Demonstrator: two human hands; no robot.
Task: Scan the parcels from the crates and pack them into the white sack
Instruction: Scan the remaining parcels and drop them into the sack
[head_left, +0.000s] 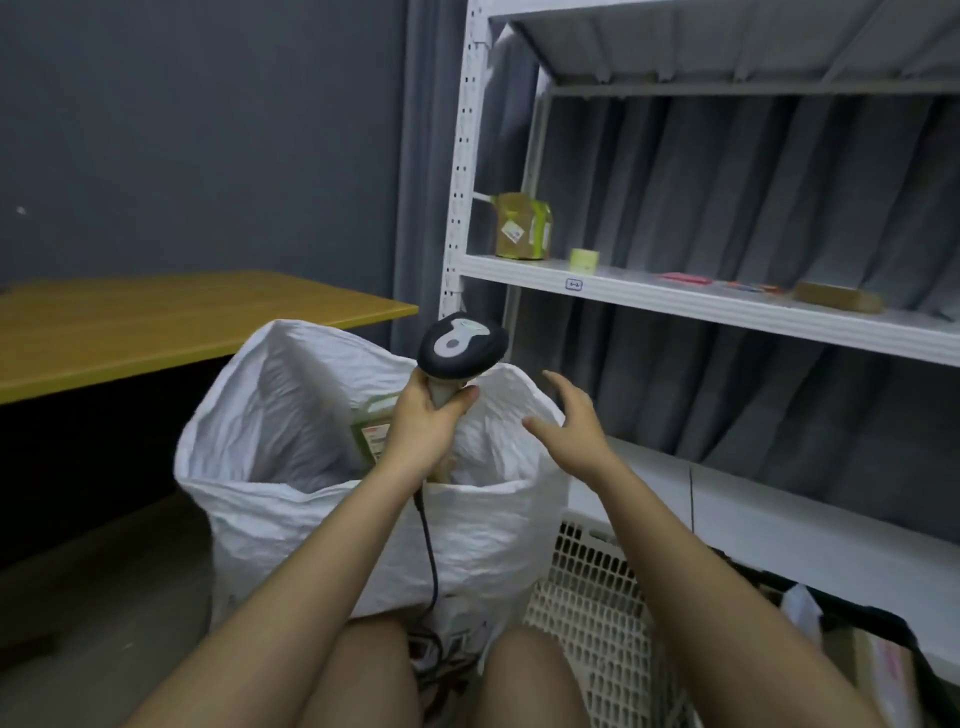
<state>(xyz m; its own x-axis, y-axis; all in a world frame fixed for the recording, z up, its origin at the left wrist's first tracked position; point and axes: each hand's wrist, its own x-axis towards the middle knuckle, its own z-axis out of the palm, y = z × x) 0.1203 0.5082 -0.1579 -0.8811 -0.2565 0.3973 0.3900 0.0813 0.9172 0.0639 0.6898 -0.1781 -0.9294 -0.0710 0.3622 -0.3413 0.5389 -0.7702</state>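
Over white sack (322, 499), scanner (460, 348) in left hand (423, 421).

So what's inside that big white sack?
One green parcel with a printed label shows inside the white sack, leaning against its crumpled lining. The left hand, gripping the scanner, covers part of it, and the sack's bottom is hidden by its near wall.

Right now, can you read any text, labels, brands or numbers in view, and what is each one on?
No text is legible.
Parcel on the shelf: a sticker, print too blurred to read.
Parcel in the white sack: a label with a red patch, too small to read.
Shelf edge tag: a small mark like an arrow, no readable words.
Scanner held in the left hand: a pale emblem on its head, no lettering visible.
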